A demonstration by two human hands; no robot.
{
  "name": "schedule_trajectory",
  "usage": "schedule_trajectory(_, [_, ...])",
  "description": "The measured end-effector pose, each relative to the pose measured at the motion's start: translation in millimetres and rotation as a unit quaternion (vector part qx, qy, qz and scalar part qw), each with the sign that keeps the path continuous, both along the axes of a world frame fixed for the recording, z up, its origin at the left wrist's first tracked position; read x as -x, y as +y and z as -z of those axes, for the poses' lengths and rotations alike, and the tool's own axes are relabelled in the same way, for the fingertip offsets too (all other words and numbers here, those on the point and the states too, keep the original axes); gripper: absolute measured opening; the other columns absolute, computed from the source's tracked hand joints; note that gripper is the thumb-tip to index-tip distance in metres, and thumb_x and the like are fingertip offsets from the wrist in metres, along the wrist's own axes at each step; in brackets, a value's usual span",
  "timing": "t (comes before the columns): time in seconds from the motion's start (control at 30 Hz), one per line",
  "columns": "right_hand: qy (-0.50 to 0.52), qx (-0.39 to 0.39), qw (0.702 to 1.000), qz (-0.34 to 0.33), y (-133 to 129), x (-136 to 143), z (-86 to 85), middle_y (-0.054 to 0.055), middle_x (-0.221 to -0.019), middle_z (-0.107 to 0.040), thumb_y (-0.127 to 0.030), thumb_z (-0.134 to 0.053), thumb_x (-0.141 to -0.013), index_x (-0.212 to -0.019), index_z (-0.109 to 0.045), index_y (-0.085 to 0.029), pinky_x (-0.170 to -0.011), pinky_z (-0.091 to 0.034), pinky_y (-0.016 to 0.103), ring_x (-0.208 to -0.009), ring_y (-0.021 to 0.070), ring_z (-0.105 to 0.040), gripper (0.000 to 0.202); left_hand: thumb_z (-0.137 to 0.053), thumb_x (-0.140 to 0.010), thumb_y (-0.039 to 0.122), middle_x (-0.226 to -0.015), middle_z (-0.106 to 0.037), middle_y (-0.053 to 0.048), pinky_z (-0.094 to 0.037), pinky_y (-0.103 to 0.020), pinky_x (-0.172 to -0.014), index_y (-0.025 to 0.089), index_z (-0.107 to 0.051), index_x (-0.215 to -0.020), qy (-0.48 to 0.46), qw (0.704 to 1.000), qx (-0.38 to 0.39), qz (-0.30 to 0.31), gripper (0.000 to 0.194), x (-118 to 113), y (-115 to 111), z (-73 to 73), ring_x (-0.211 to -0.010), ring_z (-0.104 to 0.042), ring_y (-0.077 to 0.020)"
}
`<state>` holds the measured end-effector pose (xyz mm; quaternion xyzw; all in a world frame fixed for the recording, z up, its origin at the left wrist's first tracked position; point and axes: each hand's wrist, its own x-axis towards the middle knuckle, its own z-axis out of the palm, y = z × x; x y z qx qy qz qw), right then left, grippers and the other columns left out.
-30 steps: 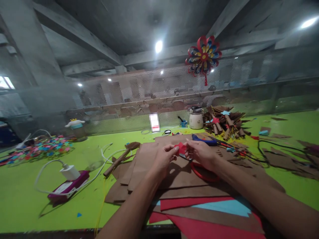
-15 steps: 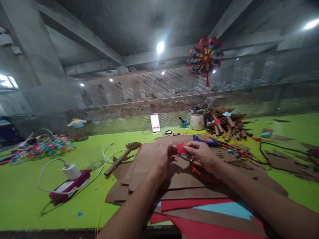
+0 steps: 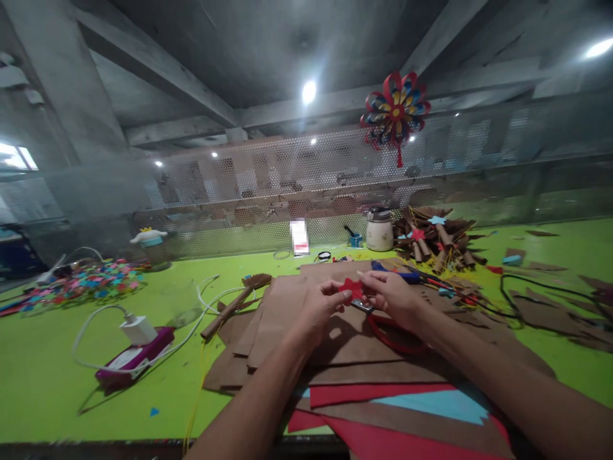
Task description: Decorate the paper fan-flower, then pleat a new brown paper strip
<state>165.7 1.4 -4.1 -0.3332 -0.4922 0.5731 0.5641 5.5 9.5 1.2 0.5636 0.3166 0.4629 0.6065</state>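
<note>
A small red paper star [image 3: 352, 286] is held up over a stack of brown paper sheets [image 3: 282, 319]. My left hand [image 3: 318, 310] pinches it from the left, thumb laid across its front. At the star's right edge, the closed fingertips of my right hand [image 3: 393, 296] grip it too. Red-handled scissors [image 3: 390, 338] lie on the brown paper under my right hand, their blades partly hidden by it. Behind that hand sits a blue-handled tool [image 3: 407, 276], partly covered.
Brown rolled-paper pieces with stars [image 3: 431, 239] are heaped beside a lidded jar [image 3: 379, 231]. Left are a purple power strip [image 3: 129, 364] with white cables, a brown paper broom shape [image 3: 234, 306] and many coloured stars [image 3: 103, 284]. Red and blue sheets [image 3: 431, 402] lie at the front edge.
The red star has turned and dropped slightly between my hands. My left thumb has come onto its front, while my right thumb has moved off its face toward the edge.
</note>
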Motion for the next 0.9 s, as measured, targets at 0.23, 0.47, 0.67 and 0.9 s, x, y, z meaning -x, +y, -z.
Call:
schedule_trajectory(0.23, [-0.032, -0.012, 0.999, 0.009, -7, 9, 0.5, 0.002, -0.063, -0.06, -0.053, -0.066, -0.069, -0.069, -0.062, -0.014, -0.053, -0.04, 0.023, -0.056, 0.0109, -0.052, 0.039, -0.075, -0.058, 0.03, -0.07, -0.06, -0.004, -0.036, -0.024, -0.06, 0.012, -0.063, -0.071, -0.06, 0.998, 0.023, -0.016, 0.025, -1, 6, 5.4, -0.063, -0.05, -0.0117])
schedule_trajectory(0.47, [-0.074, -0.031, 0.996, 0.042, -6, 9, 12.6, 0.001, -0.064, -0.06, -0.042, -0.074, -0.063, -0.07, -0.063, -0.014, -0.056, -0.039, 0.023, -0.058, 0.0103, -0.05, 0.031, -0.073, -0.061, 0.03, -0.07, -0.06, -0.004, -0.034, -0.024, -0.058, 0.012, -0.064, -0.071, -0.004, 0.999, -0.025, -0.031, 0.023, -1, -1, 6.8, -0.061, -0.049, -0.0107])
schedule_trajectory(0.67, [-0.052, 0.003, 0.998, 0.031, -2, 3, 12.7, 0.005, -0.07, -0.064, -0.044, -0.077, -0.059, -0.074, -0.063, -0.016, -0.061, -0.047, 0.028, -0.066, 0.0165, -0.058, 0.034, -0.074, -0.06, 0.034, -0.068, -0.06, -0.004, -0.034, -0.024, -0.056, 0.011, -0.064, -0.073, 0.011, 0.998, -0.066, 0.0, 0.028, -3, -3, 8.6, -0.06, -0.049, -0.0107])
schedule_trajectory(0.9, [-0.023, 0.006, 0.997, 0.077, 5, -7, 12.1, 0.004, -0.069, -0.063, -0.037, -0.082, -0.051, -0.065, -0.063, -0.018, -0.061, -0.052, 0.032, -0.061, 0.0171, -0.06, 0.031, -0.067, -0.068, 0.031, -0.071, -0.06, -0.006, -0.036, -0.023, -0.055, 0.012, -0.059, -0.077, 0.018, 0.998, -0.05, -0.042, 0.022, -2, -2, 4.0, -0.062, -0.054, -0.0119])
